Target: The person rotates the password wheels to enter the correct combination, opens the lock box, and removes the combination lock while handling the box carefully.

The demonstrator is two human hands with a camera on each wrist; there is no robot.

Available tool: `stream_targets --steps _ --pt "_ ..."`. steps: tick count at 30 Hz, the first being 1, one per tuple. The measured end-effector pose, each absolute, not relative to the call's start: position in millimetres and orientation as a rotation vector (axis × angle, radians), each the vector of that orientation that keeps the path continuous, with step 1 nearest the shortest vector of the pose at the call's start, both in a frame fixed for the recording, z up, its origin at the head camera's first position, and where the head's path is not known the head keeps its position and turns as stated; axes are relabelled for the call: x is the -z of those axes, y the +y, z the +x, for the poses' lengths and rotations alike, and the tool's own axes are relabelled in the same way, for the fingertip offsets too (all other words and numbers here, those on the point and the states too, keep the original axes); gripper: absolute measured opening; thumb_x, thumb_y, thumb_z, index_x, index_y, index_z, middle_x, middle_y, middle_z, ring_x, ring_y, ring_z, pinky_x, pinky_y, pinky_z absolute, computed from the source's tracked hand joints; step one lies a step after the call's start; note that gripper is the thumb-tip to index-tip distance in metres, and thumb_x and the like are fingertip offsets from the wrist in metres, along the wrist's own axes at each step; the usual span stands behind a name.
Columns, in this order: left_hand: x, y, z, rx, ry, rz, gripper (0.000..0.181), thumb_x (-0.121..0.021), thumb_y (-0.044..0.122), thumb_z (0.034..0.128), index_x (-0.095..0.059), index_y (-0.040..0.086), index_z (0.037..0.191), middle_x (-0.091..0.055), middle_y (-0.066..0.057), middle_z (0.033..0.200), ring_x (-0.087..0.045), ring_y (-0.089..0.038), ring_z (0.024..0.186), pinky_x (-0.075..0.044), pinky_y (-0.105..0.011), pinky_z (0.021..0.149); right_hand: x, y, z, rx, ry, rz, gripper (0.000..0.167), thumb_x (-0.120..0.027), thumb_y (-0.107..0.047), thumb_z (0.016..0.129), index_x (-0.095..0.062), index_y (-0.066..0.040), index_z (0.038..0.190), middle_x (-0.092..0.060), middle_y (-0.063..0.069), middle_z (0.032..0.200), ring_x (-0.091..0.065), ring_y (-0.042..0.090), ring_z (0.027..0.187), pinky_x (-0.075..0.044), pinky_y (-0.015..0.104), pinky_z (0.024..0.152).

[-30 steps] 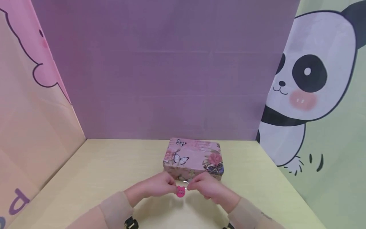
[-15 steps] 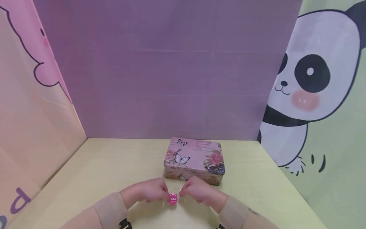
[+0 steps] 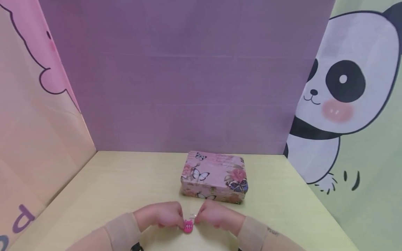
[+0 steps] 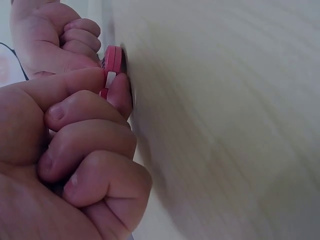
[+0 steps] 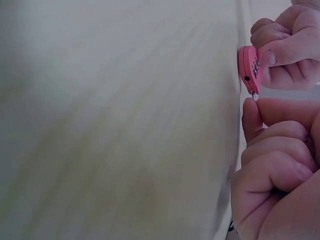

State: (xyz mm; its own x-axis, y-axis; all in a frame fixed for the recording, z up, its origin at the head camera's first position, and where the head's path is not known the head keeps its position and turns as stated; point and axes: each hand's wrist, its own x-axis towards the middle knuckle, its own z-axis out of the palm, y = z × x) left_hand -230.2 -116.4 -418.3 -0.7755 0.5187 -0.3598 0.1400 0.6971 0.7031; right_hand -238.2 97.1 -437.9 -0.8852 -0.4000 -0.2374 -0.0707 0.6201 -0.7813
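A small pink combination padlock (image 3: 188, 227) with number dials is low over the front of the table, between both hands. My left hand (image 3: 164, 214) pinches its body between thumb and forefinger, the other fingers curled in. From the other side, my right hand (image 3: 220, 216) pinches the thin metal shackle (image 3: 193, 217) at the fingertips. In the right wrist view the padlock (image 5: 248, 67) sits very close to the tabletop; whether it touches cannot be told. The left wrist view shows the padlock's edge (image 4: 114, 57) beyond the left fingertips. Whether the shackle is locked is unclear.
Behind the hands stands a closed pink box (image 3: 213, 170) with butterflies and flowers and a small clasp (image 3: 213, 189) on its front. The pale wooden table (image 3: 132, 181) meets a purple backdrop (image 3: 188, 87), with printed panels on both sides.
Both hands have come down and toward me with the padlock, away from the box, whose front clasp now shows. Their pinch on the body and the shackle is the same.
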Motion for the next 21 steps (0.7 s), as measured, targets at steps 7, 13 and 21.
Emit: stream_targets --steps 7,13,21 --pt "419.1 -116.4 -230.4 -0.877 2.393 0.488 0.031 -0.076 0.023 0.0856 -0.057 0.012 0.064 -0.040 0.008 0.054 -0.028 -0.007 0.043 -0.022 -0.022 0.040 440.1 95.1 -239.2 1.137 2.457 -0.403 0.020 -0.079 -0.012 0.076 -0.065 -0.005 0.064 -0.031 -0.010 0.051 -0.022 0.007 0.042 -0.017 0.024 0.038" --pt "418.5 -115.0 -230.3 -0.839 2.421 0.500 0.035 -0.078 0.027 0.0835 -0.054 0.015 0.061 -0.040 0.008 0.054 -0.027 -0.007 0.044 -0.021 -0.022 0.040 441.5 94.3 -240.0 1.122 2.487 -0.481 0.030 -0.078 -0.011 0.074 -0.056 -0.012 0.054 -0.031 -0.012 0.049 -0.024 0.008 0.044 -0.018 0.024 0.041" --pt "418.0 -113.1 -229.1 -0.811 2.438 0.504 0.041 -0.080 0.034 0.0823 -0.050 0.017 0.059 -0.039 0.008 0.054 -0.028 -0.008 0.045 -0.022 -0.023 0.041 440.5 92.8 -238.4 1.056 2.539 -0.519 0.040 -0.077 -0.014 0.070 -0.042 -0.019 0.050 -0.031 -0.012 0.049 -0.026 0.009 0.046 -0.021 0.025 0.043"
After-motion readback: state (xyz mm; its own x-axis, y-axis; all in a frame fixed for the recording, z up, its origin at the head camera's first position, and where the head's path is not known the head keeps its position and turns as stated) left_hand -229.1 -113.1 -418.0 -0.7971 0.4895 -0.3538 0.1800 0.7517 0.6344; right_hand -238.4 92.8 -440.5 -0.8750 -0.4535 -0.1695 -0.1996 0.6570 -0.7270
